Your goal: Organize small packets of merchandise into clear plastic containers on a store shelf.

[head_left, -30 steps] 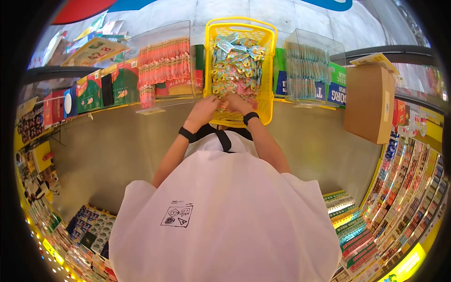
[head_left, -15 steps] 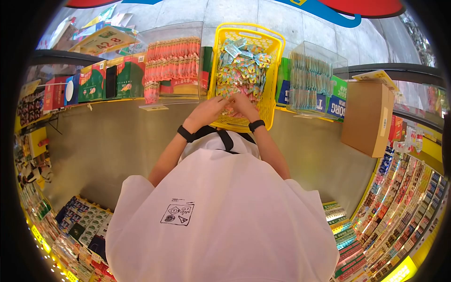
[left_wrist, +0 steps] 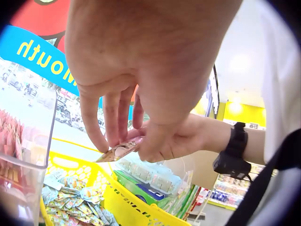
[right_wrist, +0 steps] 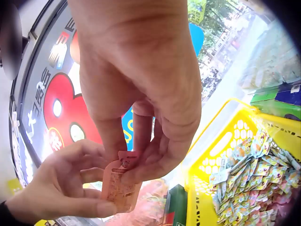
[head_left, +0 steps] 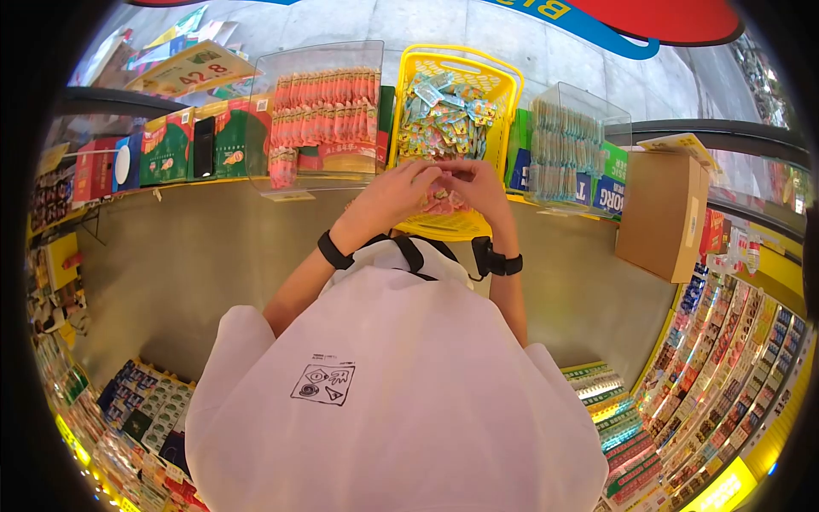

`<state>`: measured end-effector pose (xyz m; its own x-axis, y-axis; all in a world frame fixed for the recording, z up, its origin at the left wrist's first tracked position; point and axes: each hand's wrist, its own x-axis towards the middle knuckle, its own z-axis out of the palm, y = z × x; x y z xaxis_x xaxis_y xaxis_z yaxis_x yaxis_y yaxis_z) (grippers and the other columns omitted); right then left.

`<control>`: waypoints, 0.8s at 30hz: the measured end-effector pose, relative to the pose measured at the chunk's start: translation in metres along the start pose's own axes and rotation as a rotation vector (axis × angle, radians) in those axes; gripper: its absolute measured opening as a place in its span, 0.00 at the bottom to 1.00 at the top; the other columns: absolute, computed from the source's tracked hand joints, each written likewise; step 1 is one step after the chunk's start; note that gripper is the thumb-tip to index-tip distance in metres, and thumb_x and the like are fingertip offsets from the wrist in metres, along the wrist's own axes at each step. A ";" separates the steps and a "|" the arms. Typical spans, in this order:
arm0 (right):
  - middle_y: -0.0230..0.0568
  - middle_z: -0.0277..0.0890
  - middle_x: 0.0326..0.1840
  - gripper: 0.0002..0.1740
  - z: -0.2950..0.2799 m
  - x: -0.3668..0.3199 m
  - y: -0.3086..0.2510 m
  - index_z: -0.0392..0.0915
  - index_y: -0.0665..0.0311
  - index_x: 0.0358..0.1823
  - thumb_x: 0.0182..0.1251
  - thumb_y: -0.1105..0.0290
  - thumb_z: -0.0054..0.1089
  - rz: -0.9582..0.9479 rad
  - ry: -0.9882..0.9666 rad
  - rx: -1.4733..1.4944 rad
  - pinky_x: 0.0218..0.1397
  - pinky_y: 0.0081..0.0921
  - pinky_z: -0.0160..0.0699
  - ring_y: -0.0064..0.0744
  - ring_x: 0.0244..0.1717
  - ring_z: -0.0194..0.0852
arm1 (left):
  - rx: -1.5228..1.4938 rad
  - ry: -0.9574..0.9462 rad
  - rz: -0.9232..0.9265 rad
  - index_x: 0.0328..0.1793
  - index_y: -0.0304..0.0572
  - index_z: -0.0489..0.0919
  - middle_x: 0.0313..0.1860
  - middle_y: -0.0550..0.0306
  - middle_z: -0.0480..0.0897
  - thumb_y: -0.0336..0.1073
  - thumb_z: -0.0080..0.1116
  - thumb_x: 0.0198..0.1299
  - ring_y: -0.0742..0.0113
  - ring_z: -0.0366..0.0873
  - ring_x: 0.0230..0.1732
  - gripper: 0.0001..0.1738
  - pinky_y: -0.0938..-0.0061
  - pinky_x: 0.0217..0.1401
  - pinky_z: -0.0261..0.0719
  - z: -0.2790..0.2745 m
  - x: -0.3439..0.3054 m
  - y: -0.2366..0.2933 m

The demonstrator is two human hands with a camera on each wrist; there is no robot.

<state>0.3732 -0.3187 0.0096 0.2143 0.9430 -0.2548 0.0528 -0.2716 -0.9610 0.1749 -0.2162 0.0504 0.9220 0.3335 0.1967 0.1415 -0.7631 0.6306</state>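
Note:
Both hands meet over the near end of a yellow basket (head_left: 512, 102) heaped with small blue-green and pink packets (head_left: 439, 128). The left hand (head_left: 388, 200) and the right hand (head_left: 482, 192) pinch one small pink packet between them. In the right wrist view this packet (right_wrist: 120, 186) hangs upright, its top between the right hand's (right_wrist: 141, 94) fingers, its lower part held by the left hand's (right_wrist: 61, 183) thumb and fingers. The left wrist view shows the packet (left_wrist: 122, 149) nearly edge-on at the fingertips of the left hand (left_wrist: 136, 70), above the basket (left_wrist: 127, 202).
Left of the basket stands a clear bin (head_left: 256, 162) of pink packets; to its right, a clear bin (head_left: 630, 128) of blue-green ones. Farther right is a cardboard box (head_left: 657, 213). A dark phone (head_left: 204, 147) leans on green boxes at the left. Stocked shelves (head_left: 734, 367) line the right side.
Both hands have risen from the packets in the basket toward the body, now holding a pink packet between them. The head view has shifted slightly.

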 end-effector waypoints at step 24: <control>0.52 0.84 0.36 0.11 0.125 0.044 -0.124 0.86 0.68 0.42 0.62 0.68 0.70 -0.249 0.022 -0.614 0.41 0.43 0.79 0.52 0.38 0.83 | 0.136 0.082 0.110 0.54 0.41 0.80 0.43 0.54 0.80 0.27 0.59 0.56 0.54 0.80 0.51 0.17 0.58 0.53 0.81 -0.135 -0.042 -0.069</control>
<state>0.2538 -0.2197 0.1041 0.1432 0.9894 -0.0247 0.6482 -0.1127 -0.7531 0.0775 -0.1023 0.0999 0.9031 0.2832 0.3229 0.0936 -0.8635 0.4955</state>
